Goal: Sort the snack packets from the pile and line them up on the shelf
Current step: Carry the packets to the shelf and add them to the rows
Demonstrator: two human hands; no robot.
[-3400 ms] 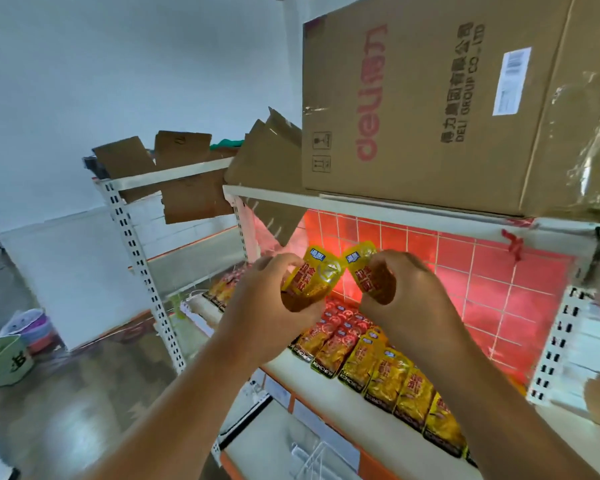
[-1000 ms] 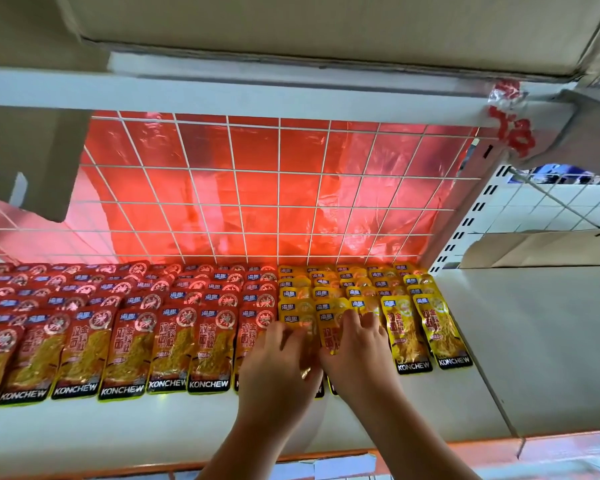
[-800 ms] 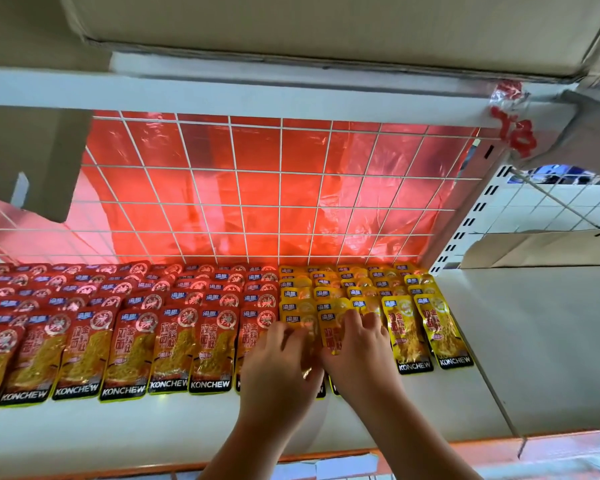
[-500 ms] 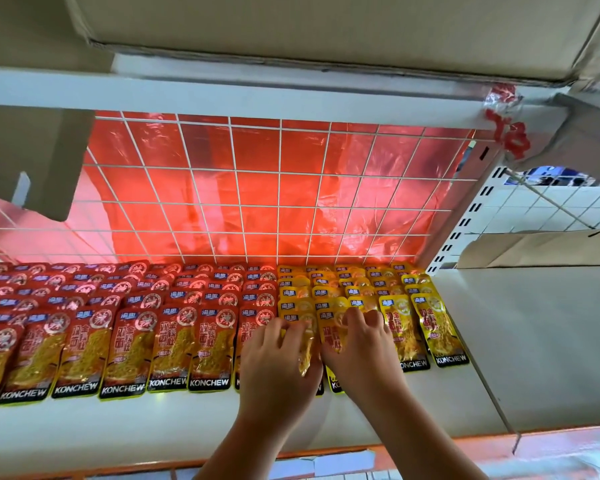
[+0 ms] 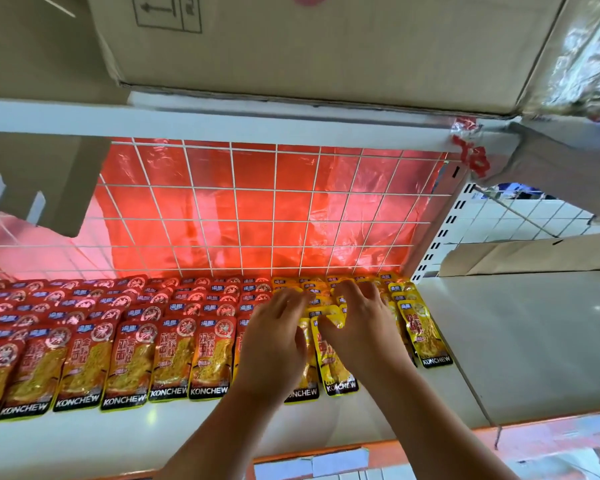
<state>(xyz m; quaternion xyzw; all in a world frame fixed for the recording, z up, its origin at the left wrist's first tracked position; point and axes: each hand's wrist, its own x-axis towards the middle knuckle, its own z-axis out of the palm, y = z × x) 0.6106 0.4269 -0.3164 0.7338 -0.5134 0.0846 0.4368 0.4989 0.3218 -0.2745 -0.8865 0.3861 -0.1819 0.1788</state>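
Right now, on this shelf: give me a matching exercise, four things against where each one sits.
Things:
1 red snack packets
2 yellow snack packets
3 cardboard box
4 red film

Places:
a on the upper shelf
b behind the wire grid
c left rows, lower shelf
d right rows, lower shelf

Pairs: 1-c, 2-d, 3-a, 4-b

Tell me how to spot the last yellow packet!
Find the shiny red sheet behind the wire grid; packets lie in rows on the white shelf below, red ones left, yellow ones right. The last yellow packet is in the front row, just past the right hand. Alone in that row, it has bare shelf on its right.
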